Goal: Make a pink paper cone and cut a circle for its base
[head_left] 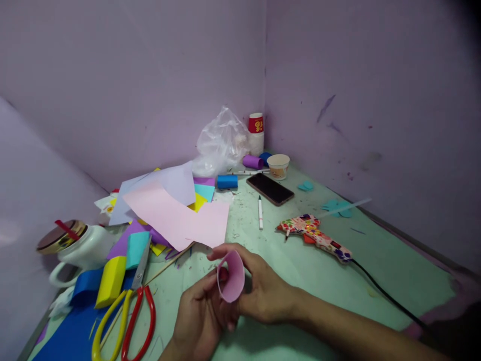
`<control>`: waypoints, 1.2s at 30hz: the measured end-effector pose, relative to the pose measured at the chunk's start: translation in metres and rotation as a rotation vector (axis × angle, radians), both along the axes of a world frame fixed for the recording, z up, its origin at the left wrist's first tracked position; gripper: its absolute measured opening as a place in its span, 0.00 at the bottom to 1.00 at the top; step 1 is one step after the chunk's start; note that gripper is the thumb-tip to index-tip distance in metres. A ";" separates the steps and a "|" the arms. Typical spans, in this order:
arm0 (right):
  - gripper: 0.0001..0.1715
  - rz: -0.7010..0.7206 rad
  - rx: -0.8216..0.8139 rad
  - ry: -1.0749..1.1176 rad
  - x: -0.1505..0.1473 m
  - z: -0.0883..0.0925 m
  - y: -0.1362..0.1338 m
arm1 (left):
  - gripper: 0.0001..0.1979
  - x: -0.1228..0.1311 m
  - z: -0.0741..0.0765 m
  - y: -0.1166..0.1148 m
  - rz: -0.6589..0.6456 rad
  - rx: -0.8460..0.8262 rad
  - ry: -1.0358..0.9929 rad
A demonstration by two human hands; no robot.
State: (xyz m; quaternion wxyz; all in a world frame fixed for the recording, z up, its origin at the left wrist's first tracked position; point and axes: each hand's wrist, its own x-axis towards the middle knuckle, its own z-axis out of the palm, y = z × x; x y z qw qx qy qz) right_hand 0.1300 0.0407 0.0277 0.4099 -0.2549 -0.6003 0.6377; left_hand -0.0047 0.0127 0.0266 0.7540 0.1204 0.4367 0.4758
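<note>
A small tube of rolled pink paper (236, 277) is held between my two hands, its round opening turned toward me. My right hand (265, 288) wraps the tube from the right, with the index finger over its far side. From the left and below, my left hand (203, 313) grips the same tube, its thumb at the left edge; some fingers are hidden behind the paper. Just beyond my hands lies a sheet of pink paper (180, 215) with a curved cut edge. Scissors (139, 296) with one yellow and one red handle rest to the left.
A flowered glue gun (315, 235) with a black cord lies right, near teal paper pieces (340, 206). Behind are a marker (260, 213), a phone (270, 188), a paper bowl (278, 165), stacked cups (256, 135) and a plastic bag (221, 143). Left are a white mug (92, 245) and coloured paper rolls (111, 281).
</note>
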 end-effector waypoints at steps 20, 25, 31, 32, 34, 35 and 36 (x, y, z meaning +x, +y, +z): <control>0.39 -0.007 -0.129 0.187 0.007 -0.011 0.016 | 0.24 -0.004 -0.005 -0.002 0.052 0.479 0.761; 0.43 -0.090 -0.177 0.134 0.002 -0.014 0.015 | 0.29 -0.001 -0.009 -0.003 0.087 0.487 0.877; 0.34 -0.052 -0.174 0.168 0.004 -0.016 0.017 | 0.26 -0.010 -0.014 -0.001 0.028 0.579 1.063; 0.33 -0.045 -0.173 0.174 0.005 -0.016 0.018 | 0.26 -0.011 -0.014 -0.002 0.047 0.601 1.058; 0.31 -0.004 -0.175 0.175 0.007 -0.018 0.019 | 0.24 -0.013 -0.010 -0.003 0.116 0.622 1.033; 0.31 0.023 -0.180 0.170 0.007 -0.019 0.019 | 0.23 -0.013 -0.008 -0.004 0.158 0.615 1.021; 0.31 0.046 -0.187 0.160 0.007 -0.021 0.019 | 0.21 -0.013 -0.007 -0.004 0.189 0.610 1.017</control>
